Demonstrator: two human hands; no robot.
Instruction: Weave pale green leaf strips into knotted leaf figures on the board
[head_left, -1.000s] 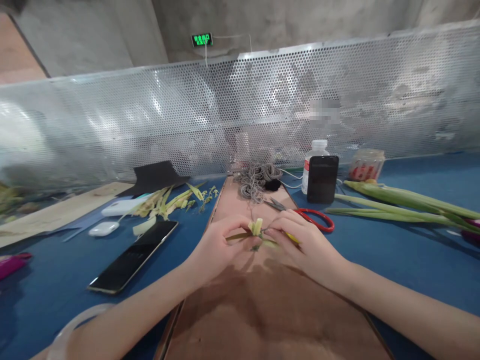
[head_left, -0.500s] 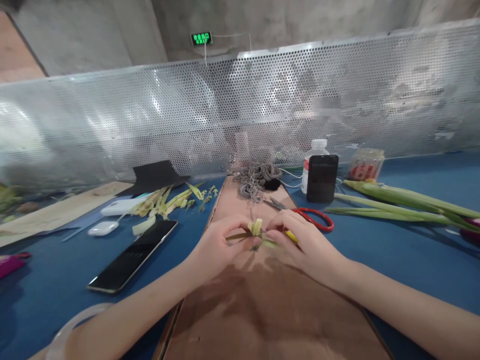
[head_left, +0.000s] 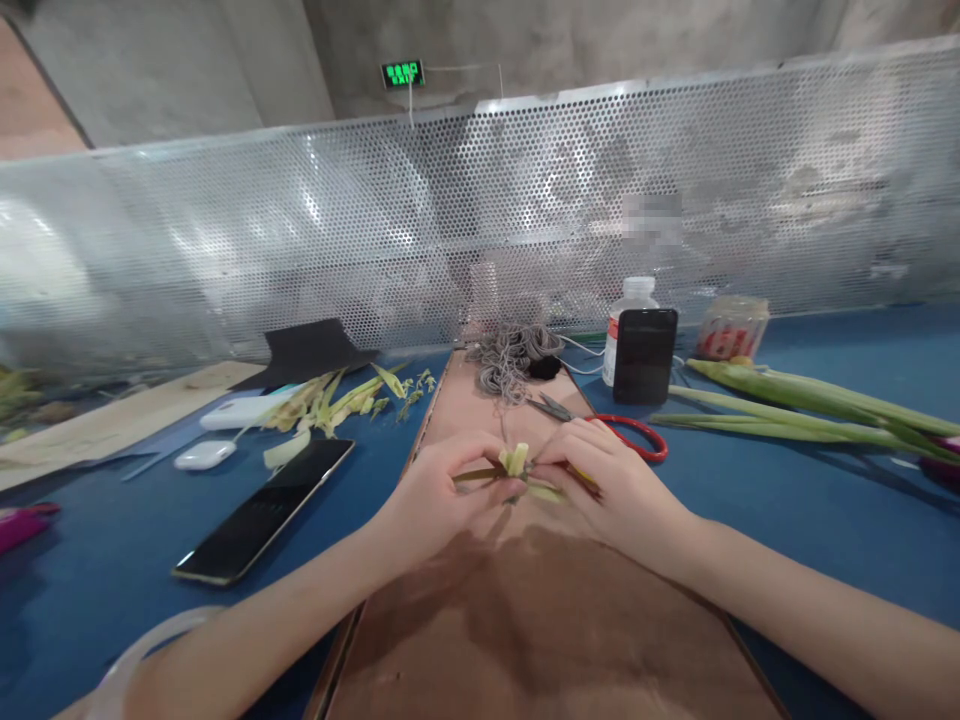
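Note:
Over the brown board (head_left: 525, 620), my left hand (head_left: 457, 485) pinches a small bundle of green leaf strips (head_left: 515, 460) from the left. My right hand (head_left: 600, 480) is closed at the bundle's right side, its thumb and fingertips near a thin strand; which piece it grips is too small to tell. Pale folded ends stick up between the hands, and narrow strips reach out to both sides. Just beyond my right hand lie scissors with red handles (head_left: 637, 437), blades apart. Something yellow shows partly under my right fingers.
Tangled grey cord (head_left: 510, 355) lies at the board's far end. To the right are a white bottle (head_left: 637, 290), an upright black phone (head_left: 645, 357), a jar (head_left: 731, 328) and long green leaves (head_left: 810, 400). A flat phone (head_left: 266, 515) and leaf scraps (head_left: 337, 400) are on the left.
My right fingers have shifted slightly at the bundle, and the pale folded ends have moved a little down and right. Both hands remain in nearly the same place.

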